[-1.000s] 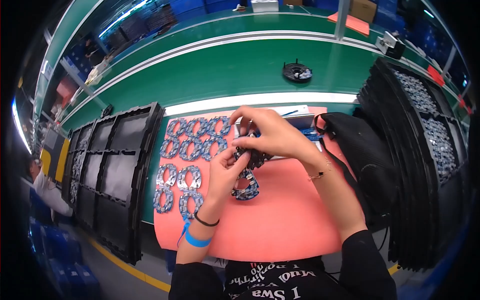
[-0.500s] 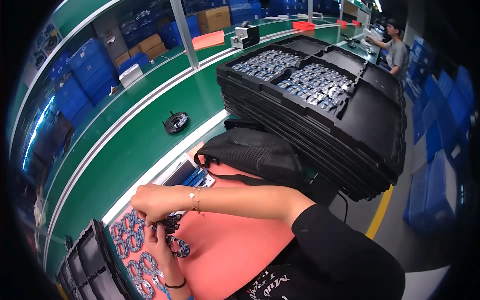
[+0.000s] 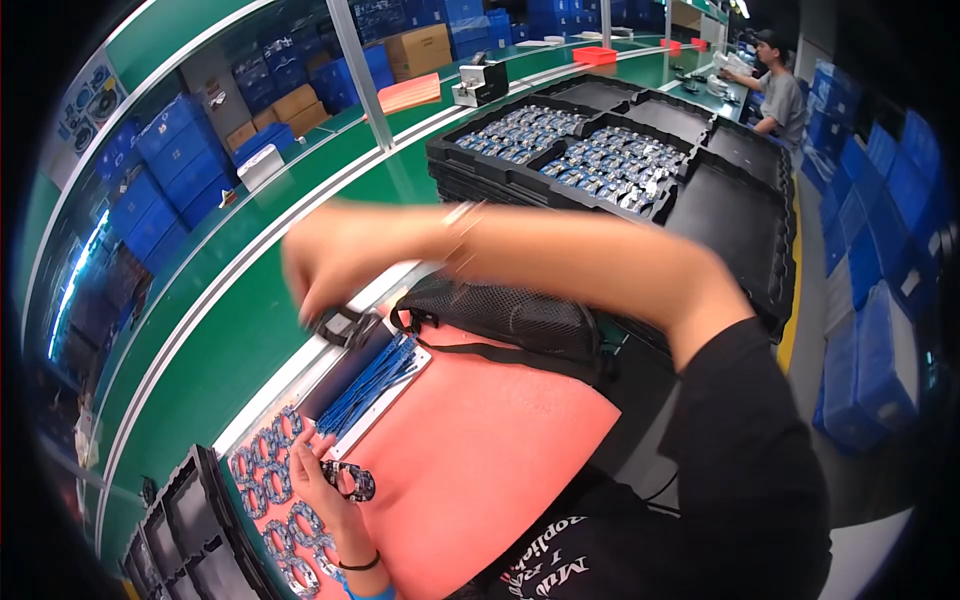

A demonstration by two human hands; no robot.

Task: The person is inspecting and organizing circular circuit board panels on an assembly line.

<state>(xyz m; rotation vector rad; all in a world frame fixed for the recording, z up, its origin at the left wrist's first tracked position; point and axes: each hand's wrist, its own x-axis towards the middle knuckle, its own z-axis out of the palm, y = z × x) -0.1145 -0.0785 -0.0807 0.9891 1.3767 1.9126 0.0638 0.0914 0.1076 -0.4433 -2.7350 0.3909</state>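
My right hand (image 3: 335, 255), smeared by motion, is raised over the edge of the green belt, its fingers closed on a black rounded part (image 3: 350, 327). Lower down, my left hand (image 3: 318, 480) grips a dark ring-shaped circuit board (image 3: 352, 482) above the pink mat (image 3: 470, 430). Several more ring-shaped boards (image 3: 270, 450) lie in rows on the mat, left of that hand. Between the hands sits a white tray (image 3: 375, 410) of thin blue strips (image 3: 365, 385).
A black mesh bag (image 3: 510, 310) lies at the mat's far edge. Behind it, stacked black trays (image 3: 740, 215) hold circuit boards. More black trays (image 3: 190, 530) stand lower left. The green belt (image 3: 210, 330) runs alongside. Another person (image 3: 785, 100) sits at the far right.
My right hand has left my left hand and risen away toward the belt, now with the black part. My left hand stays low with the ring board. The blue strips have come into fuller view.
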